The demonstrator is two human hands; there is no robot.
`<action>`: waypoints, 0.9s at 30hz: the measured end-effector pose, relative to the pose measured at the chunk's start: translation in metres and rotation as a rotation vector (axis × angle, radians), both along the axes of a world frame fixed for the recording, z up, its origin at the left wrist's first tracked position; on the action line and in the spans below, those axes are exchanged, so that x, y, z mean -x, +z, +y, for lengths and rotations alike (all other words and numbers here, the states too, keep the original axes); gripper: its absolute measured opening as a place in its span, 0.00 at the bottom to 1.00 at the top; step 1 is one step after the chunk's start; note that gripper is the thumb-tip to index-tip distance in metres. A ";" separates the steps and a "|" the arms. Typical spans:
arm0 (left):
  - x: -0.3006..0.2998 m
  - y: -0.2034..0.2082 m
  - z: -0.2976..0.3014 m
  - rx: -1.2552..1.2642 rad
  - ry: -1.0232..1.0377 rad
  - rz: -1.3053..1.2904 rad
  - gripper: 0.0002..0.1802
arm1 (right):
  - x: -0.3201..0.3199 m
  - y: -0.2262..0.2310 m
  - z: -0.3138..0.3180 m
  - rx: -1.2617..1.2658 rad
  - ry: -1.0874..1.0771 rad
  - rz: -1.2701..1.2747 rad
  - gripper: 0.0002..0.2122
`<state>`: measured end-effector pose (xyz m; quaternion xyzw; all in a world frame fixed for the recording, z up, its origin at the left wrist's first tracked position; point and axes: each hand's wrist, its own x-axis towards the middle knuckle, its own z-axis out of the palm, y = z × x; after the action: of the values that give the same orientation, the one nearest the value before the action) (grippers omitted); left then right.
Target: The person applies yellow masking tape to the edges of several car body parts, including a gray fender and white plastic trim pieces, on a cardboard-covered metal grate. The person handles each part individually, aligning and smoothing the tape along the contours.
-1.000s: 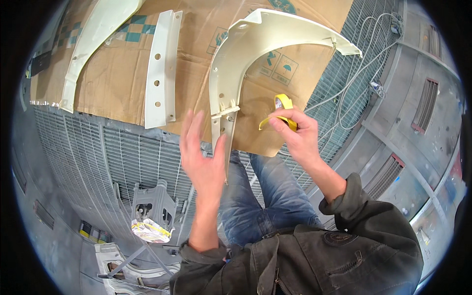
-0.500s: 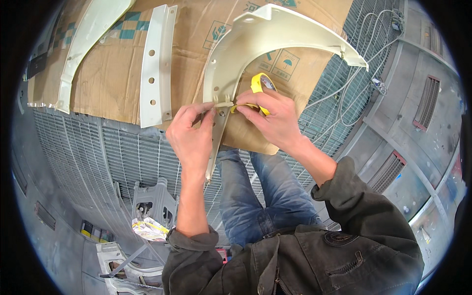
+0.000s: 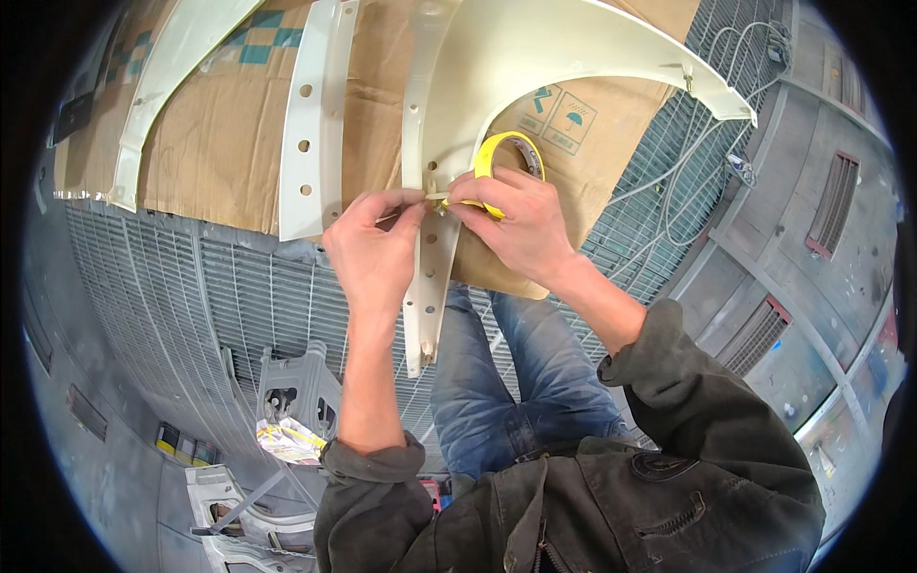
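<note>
A curved cream car fender (image 3: 468, 72) with a row of holes lies over the cardboard, its narrow end pointing down toward my legs. My left hand (image 3: 373, 248) is closed in a pinch on a small cream plastic tab (image 3: 437, 196) at the fender's inner edge; whether the tab is part of the fender, I cannot tell. My right hand (image 3: 516, 220) holds a roll of yellow tape (image 3: 484, 158), the ring standing up above its fingers. Its thumb and forefinger pinch a short yellow strip against the tab. The fingertips partly hide where tape and tab meet.
A cardboard sheet (image 3: 224, 158) lies under the parts. On it are a straight cream strip with holes (image 3: 306, 119) and another curved cream panel (image 3: 162, 86). Metal grating (image 3: 153, 286) forms the floor. Cables (image 3: 669, 191) run at the right; grey parts (image 3: 296, 382) stand lower left.
The fender has turned, so more of its narrow holed end shows below my hands. My right hand has moved slightly left, close to the left fingertips, and the tape ring has turned with it.
</note>
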<state>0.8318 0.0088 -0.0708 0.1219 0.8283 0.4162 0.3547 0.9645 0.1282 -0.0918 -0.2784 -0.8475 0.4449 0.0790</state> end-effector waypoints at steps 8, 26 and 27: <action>-0.001 -0.005 -0.002 0.009 0.030 -0.034 0.07 | 0.006 -0.006 -0.003 -0.155 0.050 -0.010 0.08; -0.003 -0.014 -0.004 0.009 0.021 0.029 0.07 | 0.015 -0.001 0.003 -0.132 0.094 -0.124 0.07; -0.003 -0.015 -0.004 0.001 0.027 0.025 0.07 | 0.016 0.001 0.005 -0.091 0.095 -0.149 0.07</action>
<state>0.8346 0.0046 -0.0855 0.1156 0.8343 0.4192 0.3388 0.9480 0.1332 -0.0904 -0.2666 -0.8826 0.3871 0.0072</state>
